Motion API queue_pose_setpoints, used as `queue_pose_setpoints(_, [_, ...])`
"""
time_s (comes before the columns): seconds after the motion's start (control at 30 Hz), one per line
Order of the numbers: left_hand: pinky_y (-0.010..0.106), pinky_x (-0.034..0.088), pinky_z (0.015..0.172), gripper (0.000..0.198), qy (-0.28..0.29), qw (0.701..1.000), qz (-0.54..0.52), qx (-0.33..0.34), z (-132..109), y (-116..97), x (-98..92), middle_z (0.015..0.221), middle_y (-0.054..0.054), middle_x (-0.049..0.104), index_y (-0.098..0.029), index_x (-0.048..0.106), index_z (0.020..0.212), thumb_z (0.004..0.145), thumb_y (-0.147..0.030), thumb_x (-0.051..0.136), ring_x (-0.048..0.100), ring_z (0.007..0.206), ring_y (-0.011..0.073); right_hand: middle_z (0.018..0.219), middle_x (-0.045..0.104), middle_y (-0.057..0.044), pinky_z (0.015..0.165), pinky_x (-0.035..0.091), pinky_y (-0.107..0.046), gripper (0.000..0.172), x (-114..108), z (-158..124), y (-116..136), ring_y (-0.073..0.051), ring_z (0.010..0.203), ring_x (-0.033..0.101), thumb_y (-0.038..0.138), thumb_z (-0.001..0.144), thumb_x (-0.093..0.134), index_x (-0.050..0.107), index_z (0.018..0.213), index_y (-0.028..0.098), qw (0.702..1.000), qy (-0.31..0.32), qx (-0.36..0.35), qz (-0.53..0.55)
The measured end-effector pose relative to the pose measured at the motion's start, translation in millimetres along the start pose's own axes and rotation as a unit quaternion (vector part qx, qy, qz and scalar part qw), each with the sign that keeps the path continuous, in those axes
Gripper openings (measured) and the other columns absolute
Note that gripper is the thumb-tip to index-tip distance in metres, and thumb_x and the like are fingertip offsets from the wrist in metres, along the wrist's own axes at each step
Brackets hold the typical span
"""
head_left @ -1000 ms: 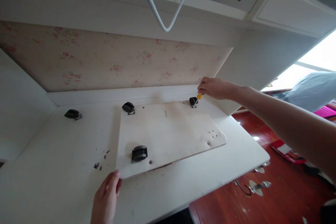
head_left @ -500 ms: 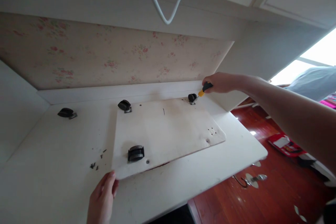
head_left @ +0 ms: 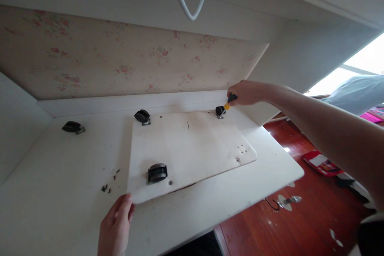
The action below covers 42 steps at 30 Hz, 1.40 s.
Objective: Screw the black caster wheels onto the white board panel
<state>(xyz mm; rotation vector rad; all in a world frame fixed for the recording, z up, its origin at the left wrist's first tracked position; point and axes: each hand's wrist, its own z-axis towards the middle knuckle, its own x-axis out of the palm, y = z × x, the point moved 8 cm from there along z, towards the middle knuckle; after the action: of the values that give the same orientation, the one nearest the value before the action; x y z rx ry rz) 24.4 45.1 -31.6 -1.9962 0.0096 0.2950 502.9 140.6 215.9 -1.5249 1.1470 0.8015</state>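
A white board [head_left: 192,144] with rounded corners lies flat on the white desktop. My left hand [head_left: 117,220] pinches its near left corner between thumb and fingers. At the far right corner, my right hand [head_left: 241,91] is wrapped round a screwdriver [head_left: 227,105] with a black and yellow handle. The screwdriver's tip meets the metal plate of a black caster [head_left: 220,110]; the exact contact is too small to see. Two more casters, one at the far left corner [head_left: 142,116] and one near the front left [head_left: 157,173], sit on the board. Screw holes mark its near right corner.
A loose caster [head_left: 72,127] lies on the desktop [head_left: 75,216] at the left, with several dark screws [head_left: 105,188] nearer me. A white cable [head_left: 192,17] hangs above. Beyond the desk's right edge, a red case [head_left: 322,163] and a metal hook piece [head_left: 285,202] are on the floor.
My right hand and the screwdriver have shifted slightly left, and the screwdriver stands more upright. The camera view has moved a little. My left hand stays at the board's corner.
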Motion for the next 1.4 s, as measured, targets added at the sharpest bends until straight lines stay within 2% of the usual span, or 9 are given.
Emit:
queue_pose_setpoints(0.23, [0.030, 0.054, 0.073, 0.041, 0.012, 0.998, -0.050, -0.034, 6.6, 16.7, 1.4, 0.075, 0.004, 0.068, -0.019, 0.068, 0.078, 0.061, -0.056, 0.072, 0.061, 0.076, 0.0223, 0.087, 0.072, -0.015, 0.068, 0.045, -0.038, 0.043, -0.2, 11.8, 11.1, -0.029, 0.084, 0.065, 0.053, 0.085, 0.052, 0.076, 0.090, 0.017, 0.999, -0.004, 0.023, -0.037])
queue_pose_setpoints(0.5, [0.030, 0.054, 0.073, 0.043, 0.012, 0.997, -0.065, -0.037, 7.0, 21.9, -0.3, 0.075, 0.004, 0.066, -0.019, 0.065, 0.077, 0.060, -0.057, 0.074, 0.061, 0.077, 0.0222, 0.084, 0.071, -0.017, 0.070, 0.047, -0.043, 0.065, 1.0, 18.5, -5.7, -0.034, 0.086, 0.065, 0.076, 0.082, 0.041, 0.076, 0.082, 0.021, 0.994, -0.008, 0.113, -0.010])
queue_pose_setpoints(0.57, [0.030, 0.053, 0.071, 0.043, 0.016, 0.998, -0.059, -0.033, 6.6, 21.5, -0.5, 0.071, 0.003, 0.064, -0.019, 0.064, 0.076, 0.060, -0.058, 0.074, 0.060, 0.075, 0.0215, 0.087, 0.071, -0.018, 0.068, 0.047, -0.043, 0.070, -0.7, 16.0, -6.1, -0.034, 0.084, 0.065, 0.080, 0.081, 0.039, 0.075, 0.091, 0.020, 0.993, 0.001, 0.118, 0.011])
queue_pose_setpoints(0.67, [0.029, 0.053, 0.070, 0.043, 0.028, 0.998, -0.052, -0.031, 7.4, 23.3, 0.4, 0.067, 0.002, 0.061, -0.019, 0.064, 0.075, 0.062, -0.060, 0.073, 0.058, 0.071, 0.0204, 0.105, 0.071, -0.019, 0.070, 0.047, -0.044, 0.075, -9.5, 8.0, -7.5, -0.033, 0.084, 0.065, 0.080, 0.083, 0.036, 0.063, 0.120, 0.021, 0.990, -0.027, 0.121, 0.063])
queue_pose_setpoints(0.8, [0.030, 0.053, 0.073, 0.046, 0.028, 0.997, -0.059, -0.032, 8.3, 23.4, 1.6, 0.071, 0.002, 0.063, -0.019, 0.066, 0.079, 0.061, -0.061, 0.072, 0.058, 0.072, 0.0207, 0.122, 0.064, -0.019, 0.072, 0.046, -0.043, 0.068, -14.2, -4.3, -8.1, -0.030, 0.084, 0.065, 0.068, 0.082, 0.051, 0.048, 0.132, 0.022, 0.992, -0.044, 0.092, 0.076])
queue_pose_setpoints(0.9, [0.030, 0.052, 0.072, 0.045, 0.020, 0.998, -0.046, -0.033, 5.3, 17.6, 1.4, 0.072, 0.002, 0.064, -0.020, 0.063, 0.076, 0.059, -0.062, 0.070, 0.060, 0.075, 0.0218, 0.102, 0.068, -0.013, 0.066, 0.045, -0.038, 0.060, -3.4, -10.5, -8.6, -0.026, 0.075, 0.063, 0.050, 0.078, 0.061, 0.045, 0.129, 0.023, 0.994, 0.014, 0.067, 0.080])
queue_pose_setpoints(0.97, [0.031, 0.052, 0.071, 0.044, 0.023, 0.999, -0.030, -0.027, 2.3, 11.9, 1.8, 0.072, 0.002, 0.064, -0.021, 0.061, 0.074, 0.060, -0.062, 0.068, 0.061, 0.074, 0.0220, 0.091, 0.068, -0.010, 0.062, 0.043, -0.037, 0.052, 2.1, -13.8, -12.2, -0.025, 0.071, 0.062, 0.048, 0.079, 0.059, 0.048, 0.124, 0.023, 0.994, 0.038, 0.066, 0.079])
queue_pose_setpoints(1.17, [0.031, 0.051, 0.070, 0.044, 0.012, 0.999, -0.022, -0.041, 0.1, 9.8, 0.8, 0.074, 0.003, 0.065, -0.021, 0.061, 0.076, 0.057, -0.061, 0.065, 0.061, 0.075, 0.0222, 0.089, 0.070, -0.009, 0.061, 0.043, -0.035, 0.043, 7.8, -20.9, -25.8, -0.023, 0.070, 0.063, 0.046, 0.080, 0.060, 0.052, 0.116, 0.023, 0.989, 0.035, 0.069, 0.123])
queue_pose_setpoints(1.4, [0.032, 0.050, 0.068, 0.043, -0.001, 0.999, -0.018, -0.048, -1.3, 6.1, 1.0, 0.070, 0.002, 0.063, -0.020, 0.060, 0.074, 0.056, -0.059, 0.065, 0.058, 0.072, 0.0211, 0.078, 0.070, -0.002, 0.062, 0.043, -0.033, 0.035, 16.1, -22.9, -23.3, -0.022, 0.070, 0.065, 0.035, 0.077, 0.066, 0.059, 0.111, 0.028, 0.988, 0.054, 0.008, 0.146])
